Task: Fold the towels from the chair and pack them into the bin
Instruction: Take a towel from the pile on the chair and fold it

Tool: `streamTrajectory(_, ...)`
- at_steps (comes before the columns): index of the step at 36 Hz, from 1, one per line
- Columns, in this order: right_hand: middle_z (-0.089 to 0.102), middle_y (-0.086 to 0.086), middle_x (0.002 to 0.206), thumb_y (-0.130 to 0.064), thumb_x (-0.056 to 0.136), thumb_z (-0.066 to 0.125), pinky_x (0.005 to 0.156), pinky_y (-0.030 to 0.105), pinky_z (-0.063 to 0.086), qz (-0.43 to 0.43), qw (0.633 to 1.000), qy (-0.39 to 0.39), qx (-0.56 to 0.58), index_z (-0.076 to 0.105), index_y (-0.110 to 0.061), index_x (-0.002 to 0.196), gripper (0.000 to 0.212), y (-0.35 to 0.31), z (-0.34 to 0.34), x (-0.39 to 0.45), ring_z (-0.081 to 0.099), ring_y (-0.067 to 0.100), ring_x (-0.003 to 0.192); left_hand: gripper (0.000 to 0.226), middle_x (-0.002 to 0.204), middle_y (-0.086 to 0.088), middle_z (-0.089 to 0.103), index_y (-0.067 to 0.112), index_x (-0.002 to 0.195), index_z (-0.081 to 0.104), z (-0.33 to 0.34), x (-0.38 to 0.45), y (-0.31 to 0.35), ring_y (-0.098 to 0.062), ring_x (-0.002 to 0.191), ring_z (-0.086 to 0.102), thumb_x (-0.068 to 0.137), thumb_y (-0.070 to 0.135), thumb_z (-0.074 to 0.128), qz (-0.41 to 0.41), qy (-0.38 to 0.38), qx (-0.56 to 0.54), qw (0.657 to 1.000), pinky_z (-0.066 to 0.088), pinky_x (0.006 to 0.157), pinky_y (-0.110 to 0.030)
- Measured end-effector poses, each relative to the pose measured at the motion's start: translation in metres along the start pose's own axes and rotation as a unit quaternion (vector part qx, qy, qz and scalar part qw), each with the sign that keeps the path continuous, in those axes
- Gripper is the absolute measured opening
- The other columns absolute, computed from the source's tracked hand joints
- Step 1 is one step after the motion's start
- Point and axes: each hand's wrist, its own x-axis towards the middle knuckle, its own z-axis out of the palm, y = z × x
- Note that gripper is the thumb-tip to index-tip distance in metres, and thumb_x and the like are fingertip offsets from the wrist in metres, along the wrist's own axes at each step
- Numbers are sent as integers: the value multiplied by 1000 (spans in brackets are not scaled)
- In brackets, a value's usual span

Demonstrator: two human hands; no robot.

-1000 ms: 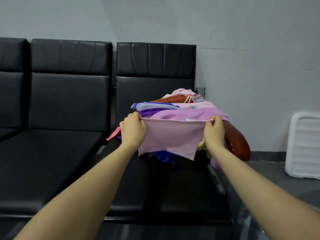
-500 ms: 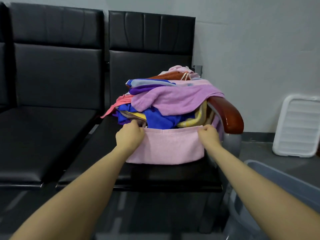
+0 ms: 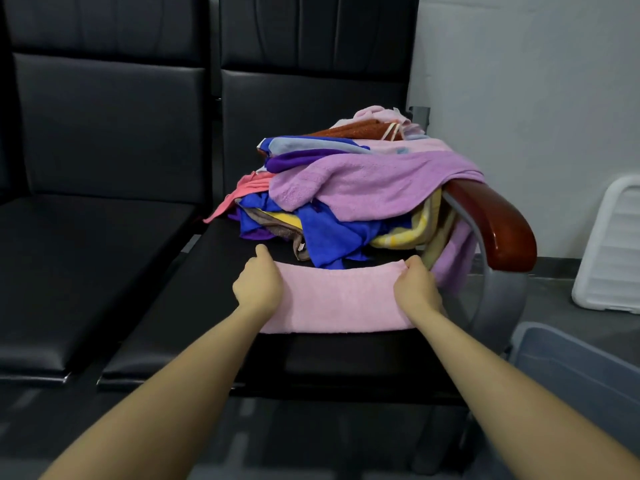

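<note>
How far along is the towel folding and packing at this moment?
Early, by the look of it. Both hands, left hand and right hand, hold the pink towel flat on the chair seat, apparently mid-fold. A large mixed pile of towels sits unfolded behind it. The visible part of the grey bin shows no towels.

White ribbed tray (image 3: 613,251) leaning on grey wall (image 3: 519,81) — empty black seat (image 3: 86,244) alongside

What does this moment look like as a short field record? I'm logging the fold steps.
towel in work: pale pink terry towel, lying flat on black padded chair seat
left hand: grips its left end
right hand: grips its right end
waiting: mixed coloured towel pile behind it
bin: grey plastic bin, lower right, partly in view
</note>
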Motion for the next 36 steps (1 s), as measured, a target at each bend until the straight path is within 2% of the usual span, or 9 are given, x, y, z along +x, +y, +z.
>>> streamTrajectory(5,49,17,129,-7,96,34,92,43,38,-31,998,29,-52,44,-5,119,25,-6,6,9,48,37,117,26,116,-15,52,6,119,38,6,4,1,-33,102,55,94,10,41,-8,3,39,999,38,72,-38)
streamTrajectory(9,38,13,135,-18,93,48,101,42,28,-109,981,44,-153,41,-12,130,38,-2,18,10,37,34,123,41,127,-16,45,4,122,41,14,0,-1,-33,117,46,94,32,51,-5,16,112,994,39,91,-38)
streamTrajectory(13,35,4,141,-24,93,49,102,35,25,-255,956,-66,-126,38,-20,137,45,-5,27,-1,35,28,127,60,132,-16,42,1,131,36,17,-8,-2,-31,120,43,91,42,51,-38,-20,169,985,36,97,-35)
streamTrajectory(16,26,-4,153,-31,97,45,112,33,15,-303,929,-179,-115,31,-28,144,49,-8,35,-14,22,19,141,58,131,-15,44,1,131,38,16,-17,-4,-28,119,43,92,44,46,-46,-22,212,976,36,95,-33)
streamTrajectory(19,6,-15,158,-44,100,32,117,40,-5,-283,904,-266,-180,23,-40,147,48,-9,34,-22,1,10,146,49,128,-14,48,3,125,44,15,-27,-13,-27,116,45,94,41,40,-46,-15,222,974,36,94,-33)
streamTrajectory(21,0,-17,158,-50,99,29,116,46,-10,-255,899,-298,-194,17,-44,147,50,-11,31,-24,-4,7,146,45,127,-14,51,3,123,46,14,-29,-18,-29,115,46,96,39,39,-49,-11,209,977,36,93,-34)
streamTrajectory(28,-14,-17,157,-56,98,19,112,58,-12,-223,887,-312,-256,0,-48,147,53,-16,34,-36,-14,9,145,27,125,-17,51,4,119,47,7,-31,-23,-31,114,50,96,17,42,-11,-10,158,987,40,91,-35)
streamTrajectory(32,-18,-15,156,-57,97,17,110,59,-12,-202,884,-328,-265,-4,-47,147,55,-23,37,-41,-17,12,145,21,112,-15,59,4,116,42,-3,-27,-11,-32,97,61,99,16,40,-12,-4,41,999,41,70,-36)
streamTrajectory(36,-16,-14,157,-57,97,19,110,58,-12,-194,889,-334,-244,-1,-46,148,56,-32,43,-47,-15,13,145,28,109,-16,58,2,111,47,-8,-25,-2,-33,94,58,100,27,40,6,4,-90,996,40,69,-35)
